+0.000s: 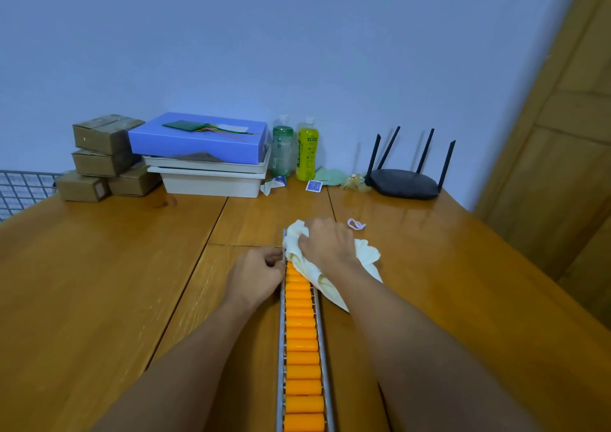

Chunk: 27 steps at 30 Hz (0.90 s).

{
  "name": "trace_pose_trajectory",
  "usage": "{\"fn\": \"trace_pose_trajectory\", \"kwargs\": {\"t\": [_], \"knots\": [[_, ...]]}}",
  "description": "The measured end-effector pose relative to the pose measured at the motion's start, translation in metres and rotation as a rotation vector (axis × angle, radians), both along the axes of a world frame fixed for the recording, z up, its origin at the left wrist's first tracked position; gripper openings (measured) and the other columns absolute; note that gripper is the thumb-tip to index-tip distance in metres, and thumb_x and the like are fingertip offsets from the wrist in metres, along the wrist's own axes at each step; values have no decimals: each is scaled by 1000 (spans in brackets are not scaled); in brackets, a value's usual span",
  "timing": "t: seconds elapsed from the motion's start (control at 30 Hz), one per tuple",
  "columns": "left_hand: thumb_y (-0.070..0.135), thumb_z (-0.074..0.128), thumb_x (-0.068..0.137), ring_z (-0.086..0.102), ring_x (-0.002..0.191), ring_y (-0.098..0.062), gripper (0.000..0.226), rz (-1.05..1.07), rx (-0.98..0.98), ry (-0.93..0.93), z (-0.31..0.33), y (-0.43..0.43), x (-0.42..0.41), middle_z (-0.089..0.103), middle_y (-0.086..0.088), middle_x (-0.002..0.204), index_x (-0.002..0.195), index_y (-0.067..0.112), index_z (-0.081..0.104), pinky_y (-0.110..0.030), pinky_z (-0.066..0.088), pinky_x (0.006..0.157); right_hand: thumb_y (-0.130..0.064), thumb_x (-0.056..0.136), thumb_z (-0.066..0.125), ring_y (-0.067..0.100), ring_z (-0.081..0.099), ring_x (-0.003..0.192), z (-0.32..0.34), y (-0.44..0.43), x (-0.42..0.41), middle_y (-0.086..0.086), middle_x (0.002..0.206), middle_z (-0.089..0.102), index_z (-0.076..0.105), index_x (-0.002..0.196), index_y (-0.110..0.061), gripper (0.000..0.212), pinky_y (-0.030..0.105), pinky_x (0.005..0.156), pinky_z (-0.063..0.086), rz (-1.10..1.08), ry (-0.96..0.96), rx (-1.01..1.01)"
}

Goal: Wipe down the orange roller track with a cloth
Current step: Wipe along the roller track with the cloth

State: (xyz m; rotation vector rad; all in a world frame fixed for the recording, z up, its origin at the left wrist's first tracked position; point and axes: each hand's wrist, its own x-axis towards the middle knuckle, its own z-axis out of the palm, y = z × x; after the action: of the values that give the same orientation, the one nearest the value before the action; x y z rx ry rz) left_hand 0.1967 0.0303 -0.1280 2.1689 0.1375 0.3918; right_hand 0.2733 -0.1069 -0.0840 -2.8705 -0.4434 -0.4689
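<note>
The orange roller track (301, 342) runs in a metal frame from the bottom edge up the middle of the wooden table (99, 283). A pale yellow cloth (365, 258) is bunched over the track's far end. My right hand (325, 243) presses down on the cloth there, fingers closed around it. My left hand (256, 274) rests against the left metal rail just below the cloth, fingertips pinching the rail. The rollers under the cloth are hidden.
At the back stand cardboard boxes (102, 157), a blue box (201, 139) on stacked white trays (211, 180), two bottles (294, 149) and a black router (405, 182). A small white loop (356, 224) lies right of the cloth. A wire rack (23, 192) is at the left.
</note>
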Motion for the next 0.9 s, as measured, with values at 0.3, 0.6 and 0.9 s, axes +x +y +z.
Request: {"fn": "trace_pose_trajectory", "kwargs": {"t": [0.3,0.6,0.9], "knots": [[25,68,96,64,100,-8,26,-4,-54,31,-1,1,1,75,6,115,120,23,75,-30,52,84,-34,96,55,26,57,78,10,-63,-15,1,79,54,60,81,-15,24,31,64,41,-148,108,67],[27,67,95,64,107,-15,31,5,-99,100,3,0,-3,74,3,119,125,22,72,-38,51,93,-34,89,59,29,62,82,56,-45,-54,3,87,69,75,95,-23,21,37,70,53,-15,88,361],[39,55,83,38,58,-16,38,-5,-194,63,4,3,-7,45,9,47,48,27,47,-34,29,60,-33,97,54,36,62,98,17,9,-87,10,107,64,68,109,-13,27,33,68,36,91,60,61]]}}
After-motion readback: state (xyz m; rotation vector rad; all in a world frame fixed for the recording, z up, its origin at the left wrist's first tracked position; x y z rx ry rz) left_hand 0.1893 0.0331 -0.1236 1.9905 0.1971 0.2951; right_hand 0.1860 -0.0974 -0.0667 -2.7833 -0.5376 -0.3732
